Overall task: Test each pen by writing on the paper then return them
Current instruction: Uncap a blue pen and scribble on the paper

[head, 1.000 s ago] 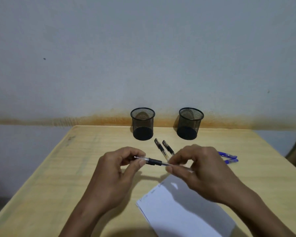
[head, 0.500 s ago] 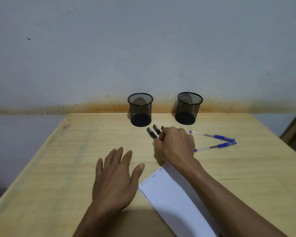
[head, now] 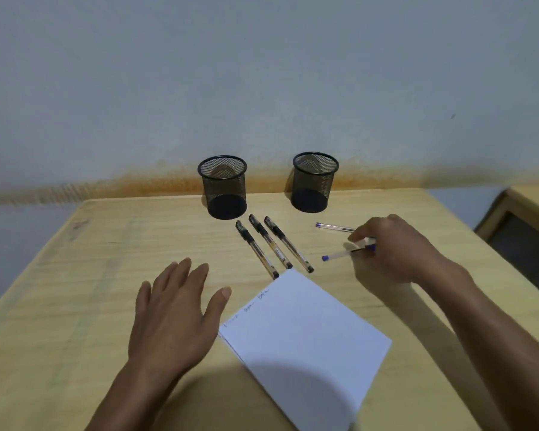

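Note:
Three black pens (head: pixel 269 245) lie side by side on the wooden table (head: pixel 106 250), in front of the left mesh cup (head: pixel 224 187). A second mesh cup (head: pixel 314 181) stands to its right. My right hand (head: pixel 392 250) pinches a blue pen (head: pixel 339 254) near its capped end, low over the table. Another blue pen (head: pixel 333 226) lies just behind it. The white paper (head: pixel 305 337) lies near me with three short scribbles along its top-left edge. My left hand (head: pixel 175 312) rests flat on the table, fingers spread, touching the paper's left corner.
Both mesh cups look empty and stand at the table's back edge against a grey wall. A second piece of wooden furniture (head: pixel 523 219) sits beyond the table's right side.
The black pen that both hands held now lies with the other two. My left hand dropped flat to the table. My right hand moved right and closed on a blue pen.

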